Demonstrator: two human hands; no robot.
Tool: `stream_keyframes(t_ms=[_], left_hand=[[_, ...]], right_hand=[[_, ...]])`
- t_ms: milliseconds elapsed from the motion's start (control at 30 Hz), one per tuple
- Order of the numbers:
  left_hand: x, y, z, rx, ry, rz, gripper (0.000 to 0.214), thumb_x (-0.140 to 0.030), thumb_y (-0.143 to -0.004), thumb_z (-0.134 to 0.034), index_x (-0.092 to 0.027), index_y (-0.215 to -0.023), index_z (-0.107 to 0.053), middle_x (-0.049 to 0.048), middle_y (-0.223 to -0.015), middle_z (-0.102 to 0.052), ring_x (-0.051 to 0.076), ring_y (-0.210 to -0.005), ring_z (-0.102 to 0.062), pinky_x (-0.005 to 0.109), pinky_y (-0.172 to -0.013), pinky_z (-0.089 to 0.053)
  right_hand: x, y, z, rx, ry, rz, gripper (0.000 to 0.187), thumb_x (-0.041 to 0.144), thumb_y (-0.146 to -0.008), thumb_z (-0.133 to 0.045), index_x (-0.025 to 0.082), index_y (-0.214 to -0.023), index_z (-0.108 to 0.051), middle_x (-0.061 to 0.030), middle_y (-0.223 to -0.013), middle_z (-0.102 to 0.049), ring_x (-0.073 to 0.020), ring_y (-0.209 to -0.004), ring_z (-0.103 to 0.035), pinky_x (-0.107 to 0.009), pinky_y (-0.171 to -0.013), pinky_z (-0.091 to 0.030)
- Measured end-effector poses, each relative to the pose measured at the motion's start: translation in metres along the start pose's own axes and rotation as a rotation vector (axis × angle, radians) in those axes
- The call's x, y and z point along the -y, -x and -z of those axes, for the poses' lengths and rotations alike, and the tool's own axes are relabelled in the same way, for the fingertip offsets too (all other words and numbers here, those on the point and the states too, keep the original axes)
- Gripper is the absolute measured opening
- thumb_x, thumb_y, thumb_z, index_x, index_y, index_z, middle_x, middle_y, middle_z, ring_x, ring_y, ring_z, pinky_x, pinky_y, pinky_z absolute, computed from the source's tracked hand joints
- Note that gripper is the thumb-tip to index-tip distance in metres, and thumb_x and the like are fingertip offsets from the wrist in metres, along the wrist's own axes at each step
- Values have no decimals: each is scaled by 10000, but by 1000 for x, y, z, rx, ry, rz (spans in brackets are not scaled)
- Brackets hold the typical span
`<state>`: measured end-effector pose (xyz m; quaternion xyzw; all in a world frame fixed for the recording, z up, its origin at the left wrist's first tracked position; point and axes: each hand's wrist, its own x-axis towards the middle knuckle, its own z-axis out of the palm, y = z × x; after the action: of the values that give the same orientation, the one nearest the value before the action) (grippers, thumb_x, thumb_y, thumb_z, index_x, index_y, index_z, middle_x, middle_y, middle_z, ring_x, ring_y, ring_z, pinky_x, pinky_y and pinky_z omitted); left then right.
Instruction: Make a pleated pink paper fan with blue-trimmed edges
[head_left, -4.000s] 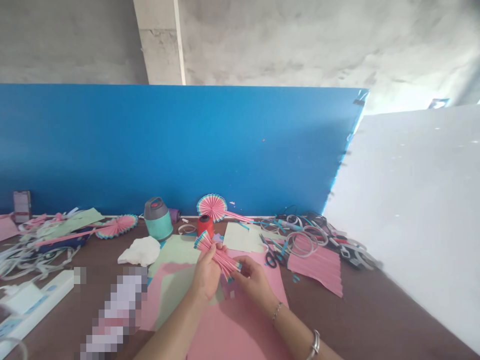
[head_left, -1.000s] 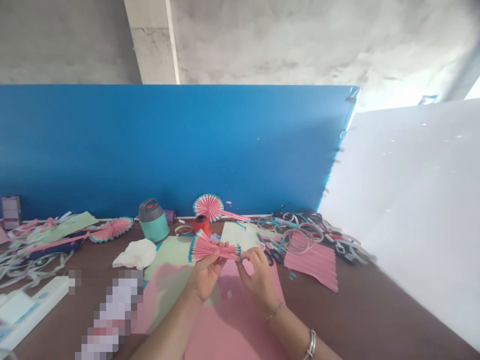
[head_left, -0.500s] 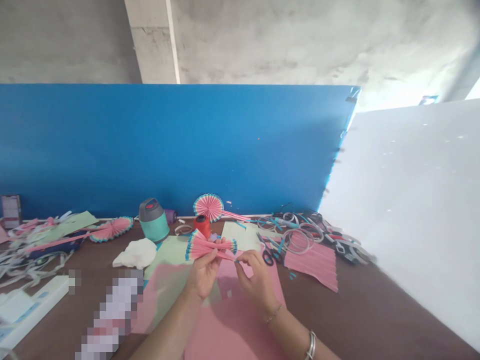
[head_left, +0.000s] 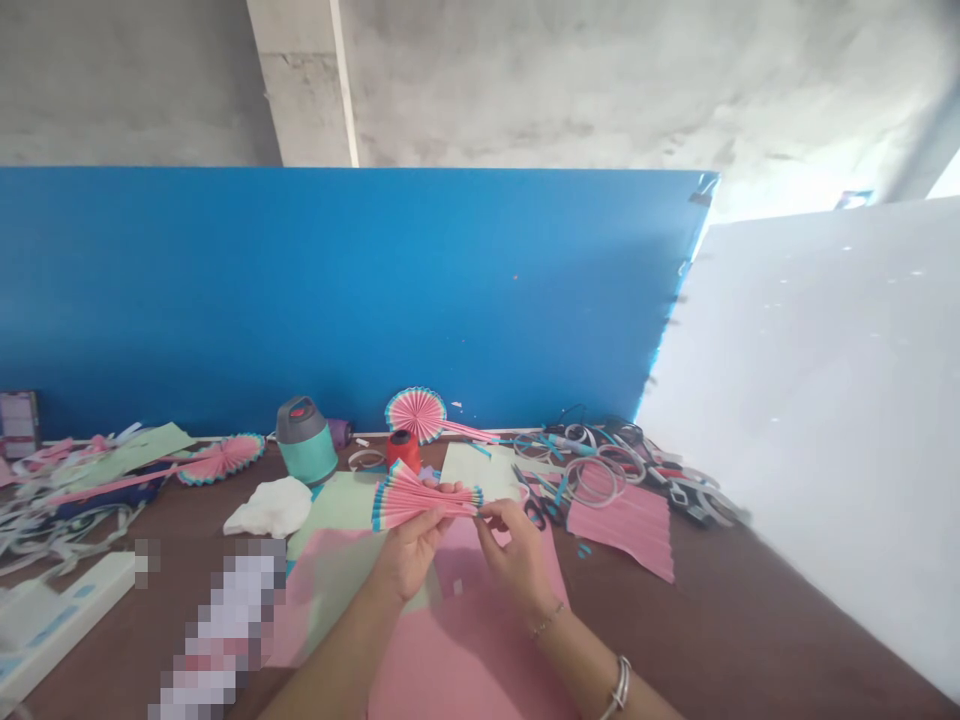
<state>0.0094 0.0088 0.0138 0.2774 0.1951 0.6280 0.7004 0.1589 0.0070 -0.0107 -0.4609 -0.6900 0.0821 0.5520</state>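
Note:
A pleated pink paper fan [head_left: 401, 497] with blue-tipped, pale-striped edges is held over the table. My left hand [head_left: 415, 549] is closed around its gathered middle, with the folds spreading out to the left. At the fan's right end, the thumb and fingertips of my right hand [head_left: 511, 545] pinch its blue-edged tip. Beneath both hands lie pink paper sheets [head_left: 465, 660] and pale green paper [head_left: 341, 505]. Scissors [head_left: 534, 512] with dark handles rest just beyond my right hand.
Behind the hands stand a red spool [head_left: 403, 450], a finished round fan [head_left: 417, 414] and a teal-grey container [head_left: 307, 445]. Rolled white strips [head_left: 596, 482] and pleated pink paper [head_left: 626, 525] lie to the right. Another fan [head_left: 223, 460], white cloth [head_left: 270, 508] and a power strip [head_left: 71, 620] are left.
The held fan's folds have been drawn flatter and its right end reaches slightly farther right. My right hand has shifted a little to the right with the tip.

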Motion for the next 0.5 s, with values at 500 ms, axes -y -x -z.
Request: stream_keyframes(t_ms=[500], left_hand=[[-5,0,1,37,-126,-32,209,-86,-686,-685,-168,-871,-636,19,-839,-695,201,-918,-644,421,-976,-420]], right_hand=[[-2,-1,2,10,18,-21,264,238,-817,-497,167,-1068,-539,-45,-780,-628,-145,-635,-582,-262,-598,-492]])
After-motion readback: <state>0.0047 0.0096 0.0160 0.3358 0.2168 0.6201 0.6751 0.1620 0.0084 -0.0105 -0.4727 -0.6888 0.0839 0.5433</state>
